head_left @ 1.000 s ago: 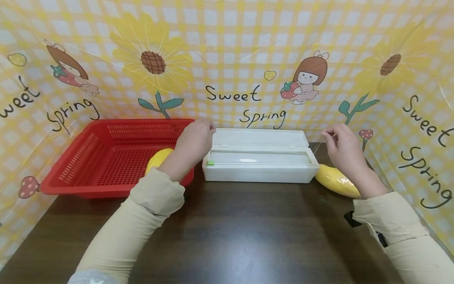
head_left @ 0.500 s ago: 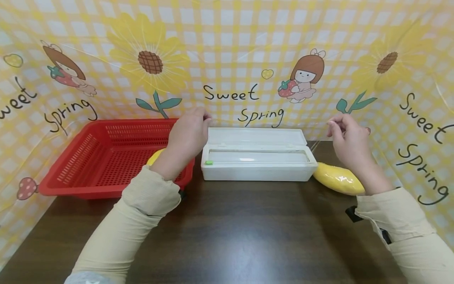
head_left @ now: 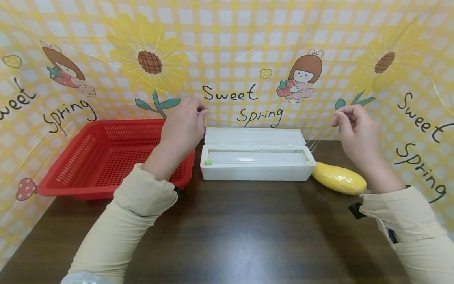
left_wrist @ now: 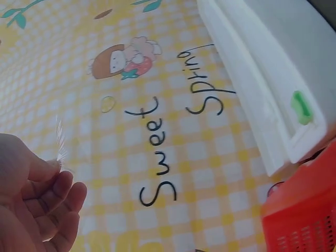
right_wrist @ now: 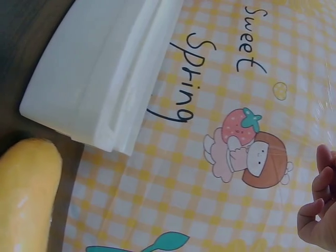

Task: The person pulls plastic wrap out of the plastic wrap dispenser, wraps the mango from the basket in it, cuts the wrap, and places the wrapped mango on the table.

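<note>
A sheet of clear cling film (left_wrist: 61,142) is stretched between both hands, behind and above a white cling film box (head_left: 257,172). My left hand (head_left: 184,124) pinches one end of it between thumb and forefinger, over the right rim of the red basket (head_left: 49,185). To the right, my right hand (head_left: 360,132) pinches the other end, its fingertips partly out of the right wrist view. The box's lid (head_left: 253,137) is tilted back, and a green slider (head_left: 208,162) sits at its front left. Below the right hand lies a glossy yellow elongated fruit (head_left: 338,179), touching the box's right end.
The dark wooden table (head_left: 244,232) extends in front of the box. A yellow checked cloth (head_left: 227,51) stands as a wall behind and at both sides. A black strap (head_left: 356,211) shows at the right sleeve.
Both hands have risen and moved further apart, still pinching the film. The yellow item in the basket has become hidden behind the left arm. The box and the right-hand fruit stay put.
</note>
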Demonstrator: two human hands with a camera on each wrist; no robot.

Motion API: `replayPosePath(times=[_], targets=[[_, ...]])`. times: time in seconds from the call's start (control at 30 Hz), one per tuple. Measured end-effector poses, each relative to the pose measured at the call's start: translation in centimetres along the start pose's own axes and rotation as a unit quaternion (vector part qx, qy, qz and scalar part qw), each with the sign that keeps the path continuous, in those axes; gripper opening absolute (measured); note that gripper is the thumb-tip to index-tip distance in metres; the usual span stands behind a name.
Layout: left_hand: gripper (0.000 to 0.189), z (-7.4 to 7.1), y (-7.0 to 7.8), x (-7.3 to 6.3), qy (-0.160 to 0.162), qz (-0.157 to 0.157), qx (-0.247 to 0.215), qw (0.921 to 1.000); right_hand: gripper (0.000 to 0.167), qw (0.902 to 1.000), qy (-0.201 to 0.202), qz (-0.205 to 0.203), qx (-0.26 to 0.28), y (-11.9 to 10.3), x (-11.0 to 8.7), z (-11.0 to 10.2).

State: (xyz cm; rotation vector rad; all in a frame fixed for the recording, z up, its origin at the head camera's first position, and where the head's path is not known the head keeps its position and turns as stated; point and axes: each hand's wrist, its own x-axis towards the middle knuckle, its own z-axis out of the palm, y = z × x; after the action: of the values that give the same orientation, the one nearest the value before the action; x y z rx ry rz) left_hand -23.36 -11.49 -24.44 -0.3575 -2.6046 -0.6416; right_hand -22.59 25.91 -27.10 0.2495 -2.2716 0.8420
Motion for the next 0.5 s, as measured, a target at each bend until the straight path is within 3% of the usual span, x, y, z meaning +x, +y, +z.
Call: replayPosePath(times=[0.3,0.5], targets=[[0.019,-1.8,0.8,-0.4,0.0,0.007,-0.015,0.9999,0.021,0.9985,0.035,-0.027,0.032,-1.1,0.4,-1.1],[0.017,-2.7,1.5,-1.0,0.011,0.031,-0.017,0.9993,0.016,0.9964,0.058,-0.04,0.047,-1.4,0.4,-2.0]])
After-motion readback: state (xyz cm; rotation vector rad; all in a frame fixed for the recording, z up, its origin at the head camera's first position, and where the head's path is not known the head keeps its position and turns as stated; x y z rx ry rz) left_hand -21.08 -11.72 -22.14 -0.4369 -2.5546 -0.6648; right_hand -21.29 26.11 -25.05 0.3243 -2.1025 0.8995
